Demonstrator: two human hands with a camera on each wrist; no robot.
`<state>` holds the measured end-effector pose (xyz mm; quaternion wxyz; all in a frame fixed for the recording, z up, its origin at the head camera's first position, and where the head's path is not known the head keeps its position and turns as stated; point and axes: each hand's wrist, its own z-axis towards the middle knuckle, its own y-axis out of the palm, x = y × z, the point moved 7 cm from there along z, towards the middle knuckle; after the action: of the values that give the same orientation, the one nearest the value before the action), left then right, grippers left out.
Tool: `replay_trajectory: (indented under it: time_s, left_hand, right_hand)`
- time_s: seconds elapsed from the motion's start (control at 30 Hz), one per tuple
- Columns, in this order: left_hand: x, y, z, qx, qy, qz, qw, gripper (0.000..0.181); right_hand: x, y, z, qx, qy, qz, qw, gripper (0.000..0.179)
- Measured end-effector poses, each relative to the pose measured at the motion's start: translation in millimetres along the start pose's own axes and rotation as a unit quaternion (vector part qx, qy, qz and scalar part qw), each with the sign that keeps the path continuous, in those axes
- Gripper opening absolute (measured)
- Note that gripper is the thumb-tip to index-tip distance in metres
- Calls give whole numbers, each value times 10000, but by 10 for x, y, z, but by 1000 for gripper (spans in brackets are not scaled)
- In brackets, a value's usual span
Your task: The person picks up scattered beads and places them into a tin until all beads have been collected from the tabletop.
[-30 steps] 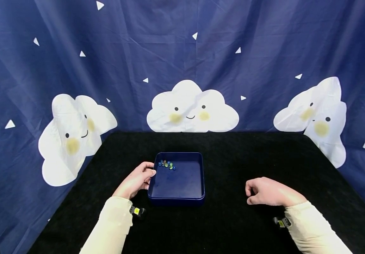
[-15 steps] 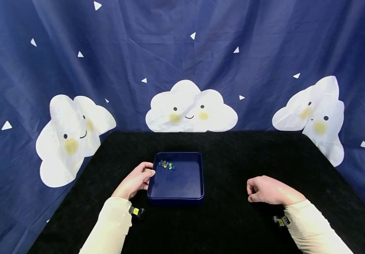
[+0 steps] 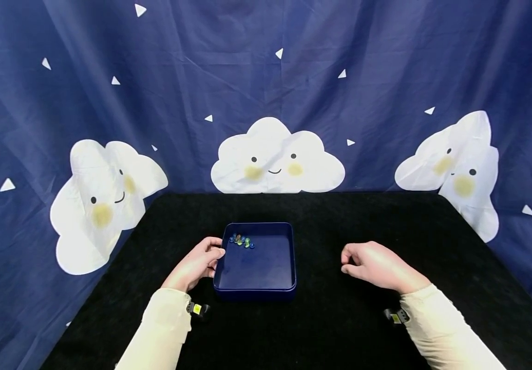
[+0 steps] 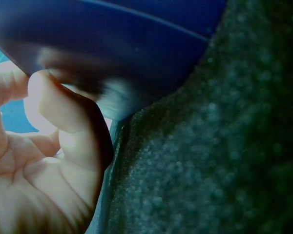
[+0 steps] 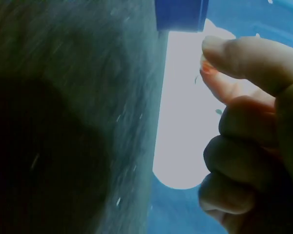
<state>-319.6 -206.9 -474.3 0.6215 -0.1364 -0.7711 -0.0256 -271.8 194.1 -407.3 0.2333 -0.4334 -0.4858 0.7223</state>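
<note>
In the head view a square dark blue tray [image 3: 259,264] with low walls sits on black cloth. Several small glass marbles [image 3: 243,241], blue, green and amber, lie together in its far left corner. My left hand [image 3: 195,266] holds the tray's left side, its thumb at the rim; the left wrist view shows the thumb [image 4: 63,105] close against the tray wall. My right hand [image 3: 381,264] hovers to the right of the tray, apart from it. Its fingers are curled, with thumb and index tip close together in the right wrist view; no object is plain between them.
Black cloth [image 3: 321,329] covers the table around the tray. Behind and at the sides hangs a navy curtain [image 3: 312,92] with white clouds [image 3: 277,156] and small triangles. Each wrist carries a small black camera [image 3: 198,311].
My right hand has moved left and slightly farther from me, closer to the tray. The left hand keeps its place at the tray, and the marbles lie as before.
</note>
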Motion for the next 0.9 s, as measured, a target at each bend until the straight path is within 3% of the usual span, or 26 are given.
replay_trajectory:
  time_s: [0.33, 0.57, 0.9]
  left_hand:
    - [20, -37, -5, -14, 40, 1, 10000, 42]
    - [8, -3, -30, -55, -16, -55, 10000, 44]
    - [1, 25, -6, -50, 23, 14, 10000, 44]
  right_hand:
    - [-519, 15, 423, 802, -726, -582, 9924, 14]
    - [-756, 159, 602, 878, -1066, -692, 9880, 14]
    - [-919, 293, 749, 541, -926, -719, 9916, 17]
